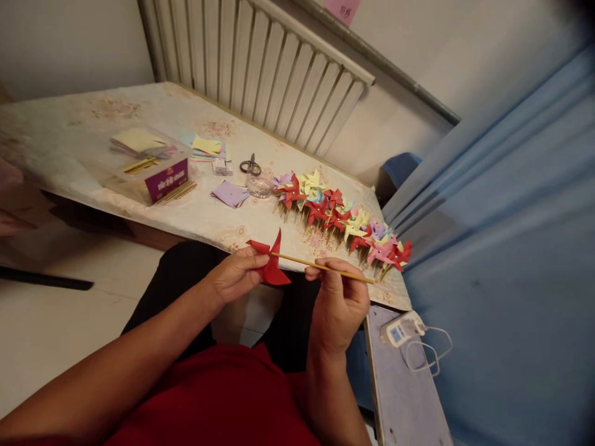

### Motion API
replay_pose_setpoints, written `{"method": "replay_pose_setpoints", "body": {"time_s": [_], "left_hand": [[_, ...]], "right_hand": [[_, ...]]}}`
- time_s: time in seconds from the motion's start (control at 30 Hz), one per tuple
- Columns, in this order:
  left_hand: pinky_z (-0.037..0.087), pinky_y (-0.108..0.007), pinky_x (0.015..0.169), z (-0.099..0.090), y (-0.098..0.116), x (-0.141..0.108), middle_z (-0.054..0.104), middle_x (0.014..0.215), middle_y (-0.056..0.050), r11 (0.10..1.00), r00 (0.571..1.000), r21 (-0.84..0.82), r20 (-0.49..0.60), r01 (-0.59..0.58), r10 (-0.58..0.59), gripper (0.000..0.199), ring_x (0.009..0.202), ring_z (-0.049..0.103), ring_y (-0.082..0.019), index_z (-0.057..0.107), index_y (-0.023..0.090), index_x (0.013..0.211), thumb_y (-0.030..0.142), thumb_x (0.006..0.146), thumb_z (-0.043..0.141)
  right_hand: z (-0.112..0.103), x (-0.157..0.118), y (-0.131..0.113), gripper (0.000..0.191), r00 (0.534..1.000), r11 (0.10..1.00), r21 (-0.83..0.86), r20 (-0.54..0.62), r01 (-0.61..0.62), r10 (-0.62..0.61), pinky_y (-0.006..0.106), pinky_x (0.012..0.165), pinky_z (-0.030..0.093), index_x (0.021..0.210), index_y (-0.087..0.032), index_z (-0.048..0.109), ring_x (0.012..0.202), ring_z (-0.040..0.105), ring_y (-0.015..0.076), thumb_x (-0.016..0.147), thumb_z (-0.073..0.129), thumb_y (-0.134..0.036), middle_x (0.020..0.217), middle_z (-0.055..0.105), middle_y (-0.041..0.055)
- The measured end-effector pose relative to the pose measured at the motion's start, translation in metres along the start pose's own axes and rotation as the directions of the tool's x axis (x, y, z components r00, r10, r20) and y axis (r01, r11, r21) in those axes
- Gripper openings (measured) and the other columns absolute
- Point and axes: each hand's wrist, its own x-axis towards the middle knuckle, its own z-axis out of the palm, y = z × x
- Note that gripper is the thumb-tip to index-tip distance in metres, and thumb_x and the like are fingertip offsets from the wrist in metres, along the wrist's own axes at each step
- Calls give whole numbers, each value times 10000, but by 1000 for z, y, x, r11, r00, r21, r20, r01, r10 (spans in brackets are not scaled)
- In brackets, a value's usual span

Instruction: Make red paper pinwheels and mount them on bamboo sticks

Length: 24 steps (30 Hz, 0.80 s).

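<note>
the left-hand grip (240, 271) pinches a red paper pinwheel (275, 272) between thumb and fingers, over the person's lap at the near edge of the tabletop (199, 223). the right-hand grip (338, 303) is closed around a thin wooden stick (297, 260), whose left end meets the pinwheel near its middle; whether it is fastened there i cannot tell. on the tabletop, beyond the right-hand grip, a row of finished pinwheels (338, 218) in red, yellow, pink, purple and blue stands close together on sticks. left of the row are a small clear dish (261, 187), dark-handled scissors (251, 166) just behind it, and a stack of purple paper squares (230, 194). farther left, a clear plastic box (134, 184) with a purple label holds yellow paper, with loose sticks (177, 192) lying beside it.
</note>
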Motion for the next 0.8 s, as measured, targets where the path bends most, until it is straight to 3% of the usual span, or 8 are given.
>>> {"method": "replay_pose_setpoints", "body": {"time_s": [0.8], "left_hand": [[533,-363,980,3,-1,-3,791,1044,-140,1000,999,-6,23,30,-30,406,972,736,-228,754,89,1103,196,722,845]], "right_hand": [[0,1,11,30,1000,1000,4,-17,-20,20,283,627,597,894,-182,663,664,740,139,898,686,-200,866,735,12]]}}
